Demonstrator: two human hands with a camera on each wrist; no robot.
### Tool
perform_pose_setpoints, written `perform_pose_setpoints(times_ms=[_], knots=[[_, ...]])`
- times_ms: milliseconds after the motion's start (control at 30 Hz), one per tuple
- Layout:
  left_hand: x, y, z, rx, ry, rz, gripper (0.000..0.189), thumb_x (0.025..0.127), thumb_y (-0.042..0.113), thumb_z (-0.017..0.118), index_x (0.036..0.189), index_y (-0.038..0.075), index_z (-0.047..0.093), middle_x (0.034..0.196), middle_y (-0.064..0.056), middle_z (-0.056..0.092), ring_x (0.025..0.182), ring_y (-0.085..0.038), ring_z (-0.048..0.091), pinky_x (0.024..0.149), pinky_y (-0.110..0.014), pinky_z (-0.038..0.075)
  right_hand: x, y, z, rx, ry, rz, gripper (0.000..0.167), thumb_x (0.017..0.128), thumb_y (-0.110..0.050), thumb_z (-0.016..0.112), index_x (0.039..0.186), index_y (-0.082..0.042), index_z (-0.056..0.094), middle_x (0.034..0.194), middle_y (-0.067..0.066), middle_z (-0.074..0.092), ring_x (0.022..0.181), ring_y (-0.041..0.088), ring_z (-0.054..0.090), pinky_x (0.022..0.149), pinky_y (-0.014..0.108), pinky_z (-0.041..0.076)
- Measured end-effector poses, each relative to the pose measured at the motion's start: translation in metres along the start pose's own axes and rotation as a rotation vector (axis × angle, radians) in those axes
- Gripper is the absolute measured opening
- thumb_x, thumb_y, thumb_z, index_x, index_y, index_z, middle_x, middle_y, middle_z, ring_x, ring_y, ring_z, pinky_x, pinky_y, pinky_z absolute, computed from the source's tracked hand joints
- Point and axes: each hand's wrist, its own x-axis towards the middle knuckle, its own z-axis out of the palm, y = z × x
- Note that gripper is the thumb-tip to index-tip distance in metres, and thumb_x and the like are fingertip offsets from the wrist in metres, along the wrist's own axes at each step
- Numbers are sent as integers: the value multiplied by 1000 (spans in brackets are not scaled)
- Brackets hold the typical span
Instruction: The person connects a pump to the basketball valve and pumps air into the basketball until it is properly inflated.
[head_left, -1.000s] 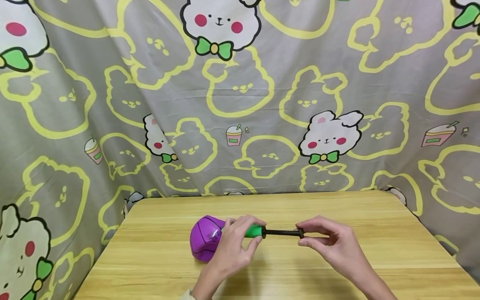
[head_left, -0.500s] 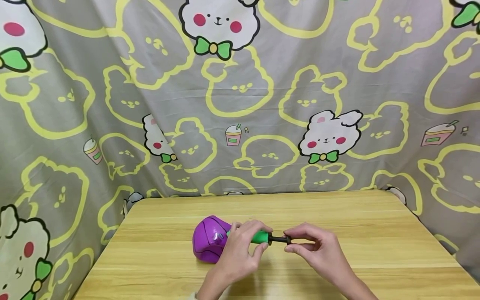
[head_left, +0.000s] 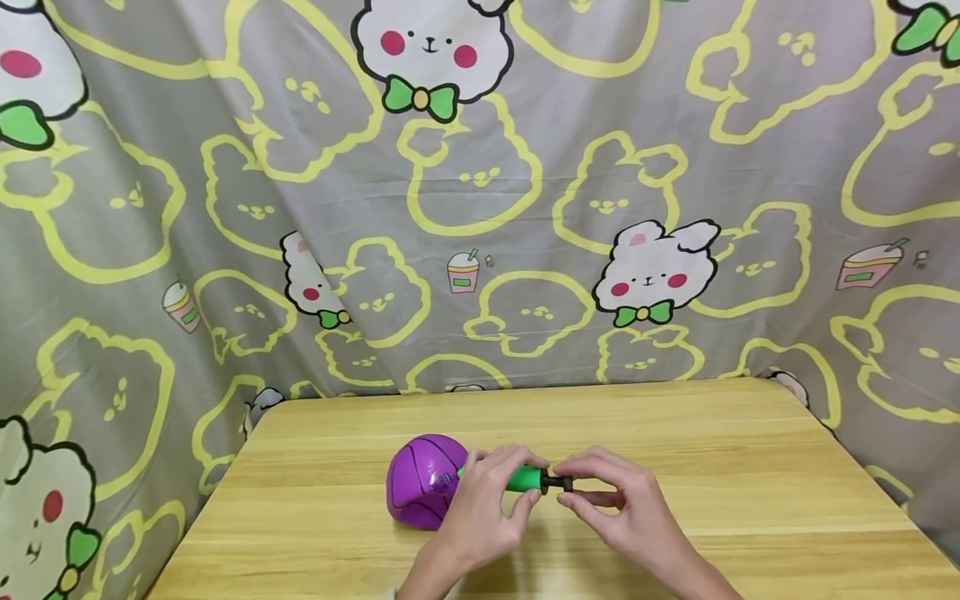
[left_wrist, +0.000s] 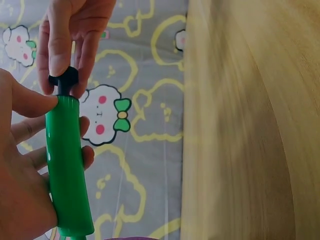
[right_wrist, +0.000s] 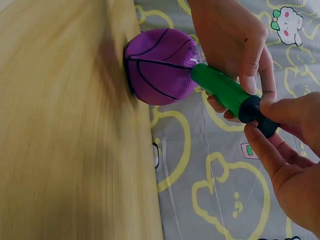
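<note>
A purple ball with black lines rests on the table, its side dented in the head view. My left hand grips the green barrel of a hand pump, fingers wrapped around it. One end of the barrel points at the ball; in the right wrist view this pump meets the ball's side, though the exact joint is hard to see. With thumb and fingers my right hand pinches the pump's black handle. Only a short stretch of the black rod shows between handle and barrel.
The wood-grain table extends around both hands. Behind it and at the sides hangs a grey curtain printed with yellow outlines and white cartoon animals.
My right hand has moved left, pushing the handle toward the barrel, so the exposed rod is much shorter. My left hand and the ball have shifted slightly right.
</note>
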Motion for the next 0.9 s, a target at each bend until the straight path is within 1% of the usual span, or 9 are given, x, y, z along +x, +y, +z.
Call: perform_pose_setpoints(times_ms=[67,233,400,533,633,767,900], knots=[[0,-1,-1,0,-3,8,29,88,14,72,117,21,66,113,13,68,105,-2,63,91,-41,41,1,-1,0,-4,-22,-16,29,87,5,77,112,-9,74,109,7,69,101,20,71,74,33,59],[0,-1,-2,-16,-10,19,29,91,18,71,118,25,65,115,15,68,105,-1,63,91,-41,40,2,-4,-4,-6,-39,-46,31,85,7,78,111,-10,73,109,8,68,99,22,71,74,33,59],[0,-3,-5,-5,7,24,31,90,17,71,118,27,65,116,14,68,106,-2,63,90,-40,40,5,-9,-15,17,-59,-47,32,84,8,78,110,-9,72,108,9,67,98,23,71,74,34,60],[0,-5,-8,9,24,15,33,89,16,72,118,28,66,116,14,68,108,-3,63,91,-40,40,6,-13,-26,20,-65,-5,28,84,2,80,109,-9,73,107,8,68,97,22,70,74,36,60],[0,-7,-11,14,30,-5,33,88,15,73,118,28,67,115,14,69,107,-3,63,91,-40,40,7,-17,-34,0,-53,20,26,83,-1,82,106,-10,73,104,6,68,94,20,69,73,36,60],[2,-9,-15,10,50,-31,33,86,15,75,116,28,68,114,15,69,106,-3,63,91,-41,39,9,-21,-46,-9,-44,24,25,84,2,81,103,-10,73,101,7,68,92,19,67,72,38,60],[3,-11,-17,-7,73,-40,33,85,15,76,114,27,68,113,16,69,105,-3,63,90,-42,39,9,-25,-58,-12,-52,35,23,84,4,80,102,-9,72,100,7,67,93,18,67,73,38,60]])
